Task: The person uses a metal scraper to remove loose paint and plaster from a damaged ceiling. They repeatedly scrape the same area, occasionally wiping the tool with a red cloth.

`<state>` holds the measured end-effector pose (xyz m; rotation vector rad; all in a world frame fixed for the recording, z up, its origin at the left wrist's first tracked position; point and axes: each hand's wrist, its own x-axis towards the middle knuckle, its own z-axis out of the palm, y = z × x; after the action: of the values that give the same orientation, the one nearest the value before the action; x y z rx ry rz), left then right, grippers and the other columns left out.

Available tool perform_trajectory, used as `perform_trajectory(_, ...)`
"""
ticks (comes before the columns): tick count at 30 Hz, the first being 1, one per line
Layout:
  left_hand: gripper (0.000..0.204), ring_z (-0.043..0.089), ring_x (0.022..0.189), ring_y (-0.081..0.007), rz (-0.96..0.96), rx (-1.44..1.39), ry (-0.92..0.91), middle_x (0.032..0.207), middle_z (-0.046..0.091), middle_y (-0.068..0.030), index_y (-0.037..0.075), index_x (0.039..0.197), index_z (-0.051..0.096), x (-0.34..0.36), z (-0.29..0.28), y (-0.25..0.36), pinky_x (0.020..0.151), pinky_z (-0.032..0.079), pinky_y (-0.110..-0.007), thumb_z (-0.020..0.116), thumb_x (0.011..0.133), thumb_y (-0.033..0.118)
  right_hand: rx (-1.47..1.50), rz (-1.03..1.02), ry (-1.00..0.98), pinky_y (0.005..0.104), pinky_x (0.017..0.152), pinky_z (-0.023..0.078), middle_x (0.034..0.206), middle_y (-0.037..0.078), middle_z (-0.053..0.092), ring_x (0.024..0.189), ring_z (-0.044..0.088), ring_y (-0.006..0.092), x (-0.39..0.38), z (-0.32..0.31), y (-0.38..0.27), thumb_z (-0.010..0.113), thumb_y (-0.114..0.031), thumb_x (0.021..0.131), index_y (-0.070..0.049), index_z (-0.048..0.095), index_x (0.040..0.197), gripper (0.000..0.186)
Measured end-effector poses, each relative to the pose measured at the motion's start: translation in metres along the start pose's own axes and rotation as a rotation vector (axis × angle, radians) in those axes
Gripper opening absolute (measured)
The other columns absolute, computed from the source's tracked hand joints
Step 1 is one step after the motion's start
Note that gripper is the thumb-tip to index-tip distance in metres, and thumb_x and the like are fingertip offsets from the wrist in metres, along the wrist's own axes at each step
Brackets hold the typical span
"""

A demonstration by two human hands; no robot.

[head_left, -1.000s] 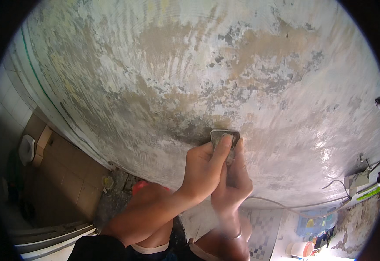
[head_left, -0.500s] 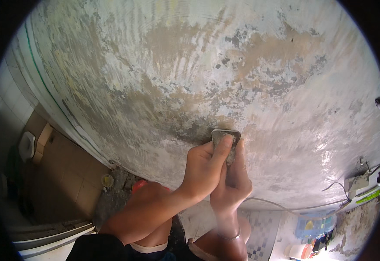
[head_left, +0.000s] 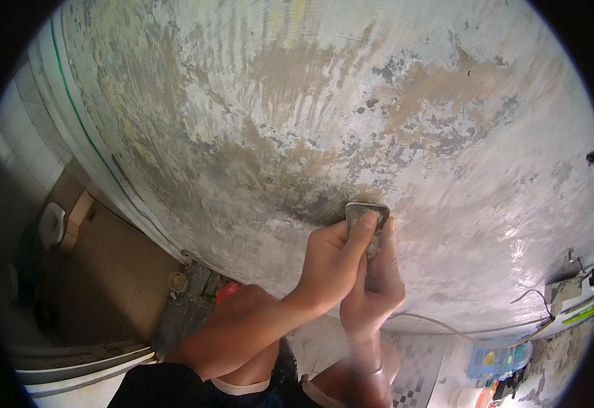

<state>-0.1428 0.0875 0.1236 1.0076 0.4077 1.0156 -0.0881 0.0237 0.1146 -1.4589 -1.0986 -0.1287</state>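
Both my hands are closed on a flat scraper (head_left: 380, 212), a small dark plate with rounded corners and a thin pale rim, coated in dust. It lies against the patchy, flaking wall (head_left: 276, 163). My left hand (head_left: 329, 262) wraps its left side, thumb pressed along the face. From below and to the right, my right hand (head_left: 376, 292) grips the same tool, a finger reaching up its right edge. The scraper's lower part is hidden by my fingers. Brown and grey patches show through the white coating around it.
A doorway with brown floor tiles (head_left: 117, 285) lies at the left. Beside my knee are a small tub (head_left: 178, 281) and a red object (head_left: 226, 292). At the lower right are a cable (head_left: 446, 325), a grey box (head_left: 563, 291), a blue basket (head_left: 491, 360) and a white bucket (head_left: 470, 397).
The view has shifted a little, so the wall and my hands appear slightly farther right and lower. My grip on the scraper is the same, and its place on the wall looks almost unchanged.
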Motion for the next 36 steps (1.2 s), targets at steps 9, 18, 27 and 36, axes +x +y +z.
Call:
perform_trajectory(9,0.04,0.045,0.069,0.0008,0.026,-0.026,0.002,0.071,0.058,0.0077,0.001,0.089,0.072,0.0,0.002,0.002,0.057,0.037,-0.02,0.058,0.106,0.034,-0.037,0.014,0.006,0.0201,0.057,0.043,0.071,0.005,0.065,0.067,0.048,0.0012,0.001,0.0,-0.001,0.063,0.008,0.091,0.0,0.054,0.144,0.054)
perform_trajectory(18,0.04,0.043,0.067,0.0008,0.034,-0.01,-0.027,0.069,0.055,0.0093,0.002,0.087,0.071,0.001,-0.004,-0.002,0.055,0.035,-0.02,0.057,0.107,0.034,-0.035,0.059,-0.016,0.0197,0.056,0.041,0.066,0.003,0.061,0.067,0.047,0.0012,-0.002,-0.001,-0.001,0.065,0.008,0.091,0.001,0.054,0.144,0.054)
perform_trajectory(27,0.04,0.043,0.065,0.0002,-0.009,0.039,0.027,0.066,0.055,0.0088,0.002,0.087,0.072,0.0,0.002,0.005,0.055,0.036,-0.021,0.058,0.106,0.034,-0.015,-0.037,0.003,0.0185,0.054,0.033,0.062,-0.003,0.044,0.063,0.039,0.0015,0.003,0.002,-0.004,0.065,0.007,0.092,0.0,0.052,0.146,0.056)
perform_trajectory(36,0.042,0.045,0.066,0.0006,0.037,-0.033,0.014,0.068,0.058,0.0077,0.002,0.085,0.071,0.001,0.003,0.012,0.055,0.037,-0.021,0.057,0.106,0.035,-0.055,0.049,-0.007,0.0181,0.055,0.031,0.064,-0.006,0.037,0.063,0.037,0.0018,0.004,0.001,-0.015,0.062,0.007,0.093,0.0,0.051,0.147,0.056)
